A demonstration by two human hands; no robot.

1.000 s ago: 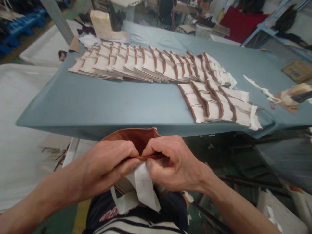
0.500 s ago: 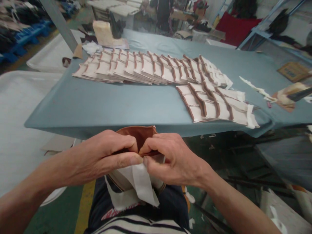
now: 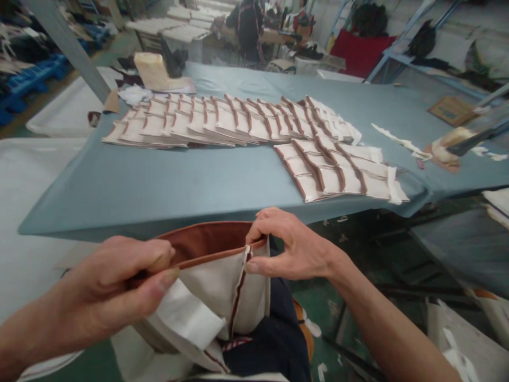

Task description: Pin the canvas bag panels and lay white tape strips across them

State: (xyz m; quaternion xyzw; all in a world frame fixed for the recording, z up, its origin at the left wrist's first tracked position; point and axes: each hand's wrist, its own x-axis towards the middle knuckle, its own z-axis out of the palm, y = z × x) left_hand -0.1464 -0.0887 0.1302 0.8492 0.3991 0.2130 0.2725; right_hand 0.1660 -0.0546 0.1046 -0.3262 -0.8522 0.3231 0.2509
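Note:
Over my lap I hold a cream fabric bag (image 3: 212, 278) with a brown lining and brown edge trim. Its mouth is stretched wide, so the lining shows inside. My left hand (image 3: 133, 284) pinches the rim on the left, thumb outside and fingers partly hidden inside. At the right, my right hand (image 3: 284, 244) grips the rim beside a brown side seam, the thumb pressed against the outer face. A white strap (image 3: 194, 313) hangs off the front below my left hand. The lower part of the bag rests on my dark-clothed legs.
A blue-covered table (image 3: 159, 180) stands just ahead. Overlapping cream pieces with brown edges (image 3: 222, 119) lie in a long row on it, with a smaller pile (image 3: 338, 167) nearer its front edge. White tubs (image 3: 35, 185) are at left; a person (image 3: 246, 26) is behind.
My hands have moved apart along the rim, the left one leftward and the right slightly right. The bag's mouth has spread, and its front and side seam now show.

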